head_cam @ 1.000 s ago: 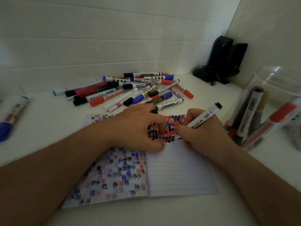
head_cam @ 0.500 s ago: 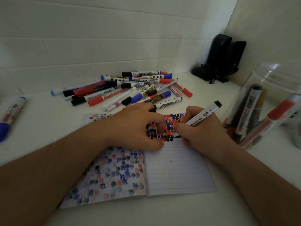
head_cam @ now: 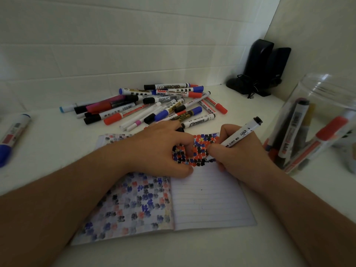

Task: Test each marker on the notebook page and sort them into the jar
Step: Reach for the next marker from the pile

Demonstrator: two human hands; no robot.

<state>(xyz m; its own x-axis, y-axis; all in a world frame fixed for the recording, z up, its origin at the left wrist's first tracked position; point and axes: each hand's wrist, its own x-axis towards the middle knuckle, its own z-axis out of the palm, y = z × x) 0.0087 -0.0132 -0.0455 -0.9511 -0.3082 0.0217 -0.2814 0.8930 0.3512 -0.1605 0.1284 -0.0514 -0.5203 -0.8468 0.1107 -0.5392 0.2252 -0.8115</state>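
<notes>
The right hand (head_cam: 237, 151) pinches a white marker (head_cam: 241, 134), tip down on the notebook (head_cam: 210, 201) page's top edge. The left hand (head_cam: 159, 149), fingers curled, presses the notebook just left of the marker; whether it holds something is unclear. The jar (head_cam: 319, 120) stands right of the notebook, the marker pile (head_cam: 154, 106) behind it.

Walls: white rectangular tiles (head_cam: 115, 54) at the back, meeting a plain pale wall (head_cam: 317, 31) on the right.
Surface: a white countertop (head_cam: 57, 151) runs into the corner.
Corner: two dark upright objects (head_cam: 265, 64) with a tangled black cord (head_cam: 250, 87) at their base.
Light: dim, soft, shadowed towards the edges.
</notes>
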